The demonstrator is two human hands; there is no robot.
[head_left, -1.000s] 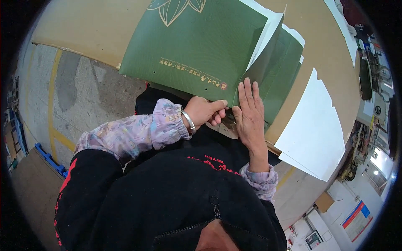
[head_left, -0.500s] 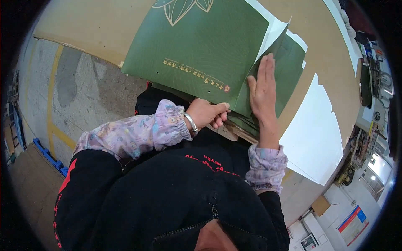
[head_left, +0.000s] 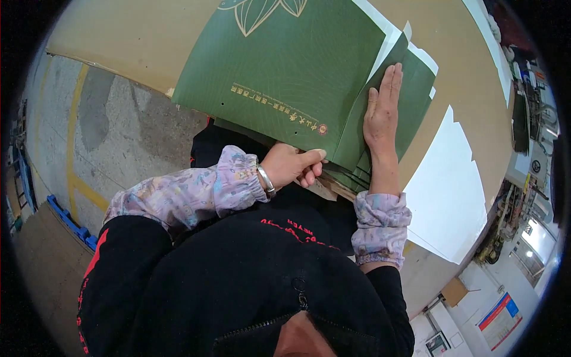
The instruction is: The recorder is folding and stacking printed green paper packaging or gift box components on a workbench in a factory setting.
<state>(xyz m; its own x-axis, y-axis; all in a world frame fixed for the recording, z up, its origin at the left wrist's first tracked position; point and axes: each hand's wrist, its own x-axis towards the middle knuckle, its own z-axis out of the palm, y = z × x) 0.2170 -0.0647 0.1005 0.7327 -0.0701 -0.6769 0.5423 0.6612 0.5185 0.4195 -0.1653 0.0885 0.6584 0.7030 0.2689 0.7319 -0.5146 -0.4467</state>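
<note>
A large green printed card sheet (head_left: pixel 267 65) with gold line art and lettering lies on the table, over more green sheets. My left hand (head_left: pixel 295 163) pinches its near edge, thumb on top and fingers curled beneath. Along the sheet's right side runs a narrow flap (head_left: pixel 360 116), bent at a crease. My right hand (head_left: pixel 384 110) lies flat on this flap, its fingers stretched out and pointing away from me. Under the flap, the white inner side of a sheet shows at the far right. Several green sheet edges stick out beneath, near my right wrist.
White sheets (head_left: pixel 449 190) lie fanned at the right edge of the brown tabletop (head_left: pixel 119 35). Another white strip runs along the far right. Beyond stand machinery (head_left: pixel 499 238) and a cardboard box (head_left: pixel 454 291). The grey floor (head_left: pixel 113 113) carries yellow lines at the left.
My right hand has slid to the right and slightly away, and the flap under it lies flatter and further over. My left hand keeps its hold, almost unmoved.
</note>
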